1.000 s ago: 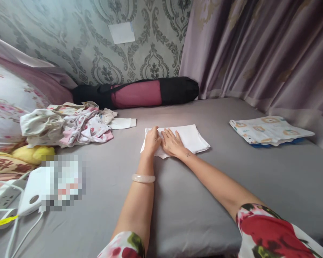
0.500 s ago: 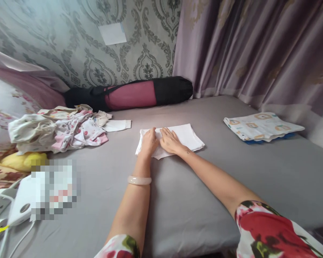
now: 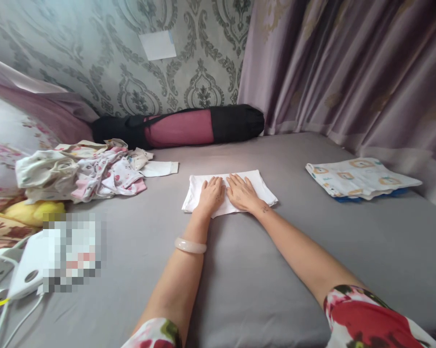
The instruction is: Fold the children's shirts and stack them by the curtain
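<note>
A folded white cloth garment (image 3: 256, 182) lies flat on the grey bed sheet (image 3: 239, 270) in front of me; its exact kind is hard to make out. My left hand (image 3: 212, 195) rests palm down on its left half, fingers stretched forward. Beside it, my right hand (image 3: 241, 192) presses flat on the middle of the cloth with its fingers slightly spread. A small gap separates the two hands. Neither hand grips anything, and the palms are hidden.
At left lies a heap of small printed clothes (image 3: 105, 174), with a white sleeve (image 3: 160, 168) sticking out. Folded printed cloth (image 3: 363, 176) sits at right. A black and maroon long bag (image 3: 181, 128) lies along the wall. A white device (image 3: 33, 266) with cables is at near left.
My left hand has gone from partly curled to flat on the cloth and moved slightly right. My right hand has slid a little right, fingers more spread. The view has shifted slightly.
</note>
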Motion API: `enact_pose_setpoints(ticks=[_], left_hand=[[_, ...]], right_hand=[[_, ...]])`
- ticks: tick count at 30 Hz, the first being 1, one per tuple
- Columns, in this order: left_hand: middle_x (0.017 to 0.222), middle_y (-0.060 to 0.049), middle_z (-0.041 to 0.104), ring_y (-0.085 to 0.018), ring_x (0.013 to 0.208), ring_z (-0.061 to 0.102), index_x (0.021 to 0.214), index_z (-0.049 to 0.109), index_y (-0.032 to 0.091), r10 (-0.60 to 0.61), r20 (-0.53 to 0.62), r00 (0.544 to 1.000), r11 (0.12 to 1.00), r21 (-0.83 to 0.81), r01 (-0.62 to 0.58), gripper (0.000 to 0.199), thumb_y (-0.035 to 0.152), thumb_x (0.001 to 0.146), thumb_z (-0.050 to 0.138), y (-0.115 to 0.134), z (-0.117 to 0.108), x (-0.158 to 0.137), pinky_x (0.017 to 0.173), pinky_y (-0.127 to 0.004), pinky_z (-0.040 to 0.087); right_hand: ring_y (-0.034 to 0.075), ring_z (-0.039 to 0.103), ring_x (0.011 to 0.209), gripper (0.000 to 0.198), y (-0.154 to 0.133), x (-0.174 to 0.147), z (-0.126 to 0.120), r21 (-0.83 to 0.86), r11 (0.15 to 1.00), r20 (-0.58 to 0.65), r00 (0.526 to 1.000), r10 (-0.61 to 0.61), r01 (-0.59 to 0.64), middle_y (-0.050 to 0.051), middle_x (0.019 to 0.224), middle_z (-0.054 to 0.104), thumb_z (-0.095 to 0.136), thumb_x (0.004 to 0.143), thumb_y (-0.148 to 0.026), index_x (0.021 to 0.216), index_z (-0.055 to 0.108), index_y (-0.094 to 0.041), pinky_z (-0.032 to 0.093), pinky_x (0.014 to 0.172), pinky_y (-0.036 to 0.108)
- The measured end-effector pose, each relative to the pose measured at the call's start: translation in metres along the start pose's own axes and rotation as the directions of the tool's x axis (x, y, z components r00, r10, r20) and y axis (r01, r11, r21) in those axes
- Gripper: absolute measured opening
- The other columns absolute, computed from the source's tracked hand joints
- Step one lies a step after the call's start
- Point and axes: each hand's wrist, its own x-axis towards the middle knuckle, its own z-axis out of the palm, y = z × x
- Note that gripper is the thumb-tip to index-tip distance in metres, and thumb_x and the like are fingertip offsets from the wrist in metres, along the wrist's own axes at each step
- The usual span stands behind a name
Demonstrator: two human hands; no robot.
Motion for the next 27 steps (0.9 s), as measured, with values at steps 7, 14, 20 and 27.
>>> enact_pose_setpoints(ticks=[7,14,20,27], left_hand=[[0.143,-0.018,0.05,-0.026,0.139,0.039,0.133,0.045,0.014,-0.015,0.007,1.0,1.0,0.006,0.015,0.037,0.024,0.098,0.035,0.001,0.0,0.0,0.114,-0.049,0.026],[0.146,-0.013,0.048,-0.026,0.14,0.038,0.133,0.047,0.019,0.043,0.036,0.998,0.999,0.015,-0.043,0.038,0.027,0.099,0.032,0.004,0.003,0.0,0.115,-0.052,0.025],[0.146,-0.013,0.049,-0.026,0.14,0.038,0.132,0.048,0.021,0.045,0.044,0.998,0.999,0.028,-0.047,0.037,0.028,0.099,0.033,0.005,0.001,-0.001,0.115,-0.052,0.025],[0.146,-0.013,0.048,-0.027,0.141,0.036,0.132,0.05,0.019,-0.001,0.034,0.999,1.0,0.016,0.0,0.039,0.033,0.1,0.033,0.007,-0.005,-0.003,0.115,-0.052,0.025]], right_hand=[[0.024,0.023,0.146,0.056,0.007,0.004,-0.004,0.046,0.999,0.03,0.999,0.011,-0.012,0.011,0.157,0.031,0.024,0.098,-0.029,0.149,0.037,-0.01,0.012,0.119,0.048],[0.026,0.022,0.146,0.056,0.015,0.005,-0.007,0.059,0.997,0.031,0.999,0.041,-0.042,0.01,0.157,0.031,0.024,0.099,-0.03,0.149,0.036,-0.009,0.011,0.119,0.05],[0.024,0.023,0.146,0.055,0.015,0.005,-0.004,0.08,0.996,0.011,0.999,0.043,-0.044,0.01,0.157,0.032,0.023,0.099,-0.031,0.149,0.037,-0.012,0.01,0.119,0.049],[0.025,0.022,0.146,0.057,0.024,-0.003,-0.002,0.078,0.991,-0.051,0.992,0.115,-0.111,0.014,0.156,0.033,0.024,0.1,-0.034,0.149,0.035,-0.007,0.009,0.119,0.048]])
